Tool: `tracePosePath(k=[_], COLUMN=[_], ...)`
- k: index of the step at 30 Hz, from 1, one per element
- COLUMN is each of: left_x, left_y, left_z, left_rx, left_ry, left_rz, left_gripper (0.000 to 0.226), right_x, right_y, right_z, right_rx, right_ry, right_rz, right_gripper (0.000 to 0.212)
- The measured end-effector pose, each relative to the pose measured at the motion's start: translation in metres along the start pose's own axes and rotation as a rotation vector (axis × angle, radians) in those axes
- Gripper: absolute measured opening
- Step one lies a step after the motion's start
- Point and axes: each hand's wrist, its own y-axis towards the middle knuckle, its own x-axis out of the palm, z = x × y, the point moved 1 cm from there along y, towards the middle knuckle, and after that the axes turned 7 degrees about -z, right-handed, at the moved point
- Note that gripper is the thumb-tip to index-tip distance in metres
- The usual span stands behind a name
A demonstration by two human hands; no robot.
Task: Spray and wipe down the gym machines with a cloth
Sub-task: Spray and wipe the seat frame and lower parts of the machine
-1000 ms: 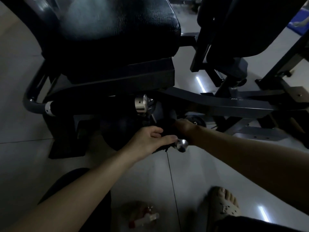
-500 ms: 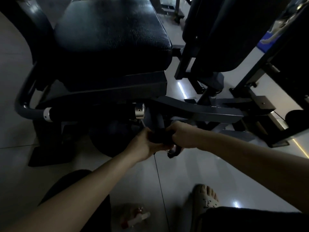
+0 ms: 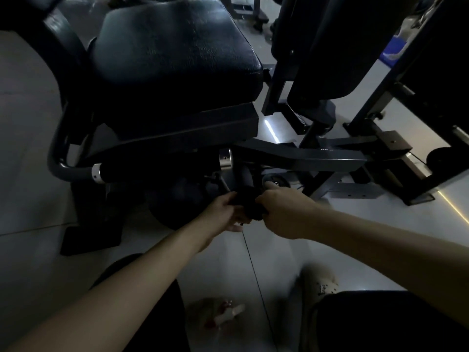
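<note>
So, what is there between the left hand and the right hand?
In the head view, a dark cloth, bunched round the machine's black handle; the left hand and the right hand both hold it.

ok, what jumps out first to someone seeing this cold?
Both arms meet mid-frame: the left hand and right hand grip a dark cloth against a machine part just below the big black seat pad. A spray bottle lies on the floor near the bottom edge, blurred.
</note>
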Motion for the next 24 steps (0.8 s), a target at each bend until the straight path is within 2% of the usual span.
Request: tracePosePath(k=[2, 3, 6, 7, 10, 12, 13, 14, 15, 17, 19, 21, 22, 24], left_x=[-0.002, -0.002, -0.006, -0.006, -0.017, -0.025, -0.029, -0.033, -0.037, -0.046, -0.051, -0.053, -0.053, -0.051], left_y=[-0.007, -0.011, -0.022, -0.027, -0.037, -0.041, -0.041, -0.039, -0.039, -0.039, -0.036, -0.036, -0.036, -0.036], left_z=[0.0, 0.001, 0.006, 0.011, 0.009, 0.0, -0.006, -0.012, -0.02, -0.039, -0.058, -0.071, -0.079, -0.093], left_rx=[0.004, 0.006, 0.029, 0.044, 0.069, 0.072, 0.058, 0.028, -0.025, -0.15, -0.244, -0.297, -0.318, -0.35], left_ry=[-0.088, -0.161, -0.289, -0.286, -0.29, -0.329, -0.348, -0.351, -0.354, -0.306, -0.211, -0.071, 0.003, 0.13], left_rz=[-0.014, -0.012, -0.013, -0.038, -0.043, 0.003, 0.042, 0.081, 0.125, 0.22, 0.281, 0.341, 0.368, 0.35], left_gripper=[0.021, 0.024, 0.037, 0.038, 0.03, 0.035, 0.033, 0.025, 0.015, 0.011, 0.01, 0.006, 0.005, 0.009], right_x=[-0.008, -0.013, -0.026, -0.028, -0.025, -0.015, -0.01, -0.004, 0.002, 0.014, 0.031, 0.059, 0.077, 0.112], right_y=[-0.009, -0.011, -0.013, -0.013, -0.009, -0.001, 0.006, 0.01, 0.016, 0.023, 0.032, 0.044, 0.051, 0.059], right_z=[-0.003, -0.003, -0.005, -0.004, -0.012, -0.02, -0.025, -0.03, -0.035, -0.043, -0.043, -0.042, -0.041, -0.038], right_rx=[-0.034, -0.042, -0.1, -0.137, -0.218, -0.233, -0.252, -0.277, -0.292, -0.318, -0.323, -0.301, -0.306, -0.33], right_ry=[0.021, 0.113, 0.628, 0.74, 0.868, 0.983, 0.933, 0.768, 0.517, 0.058, -0.072, -0.139, -0.164, -0.217], right_rz=[0.044, 0.054, 0.016, -0.028, -0.192, -0.24, -0.242, -0.241, -0.242, -0.157, -0.159, -0.278, -0.376, -0.562], right_gripper=[0.025, 0.023, 0.025, 0.028, 0.045, 0.065, 0.074, 0.08, 0.082, 0.075, 0.047, 0.026, 0.031, 0.054])
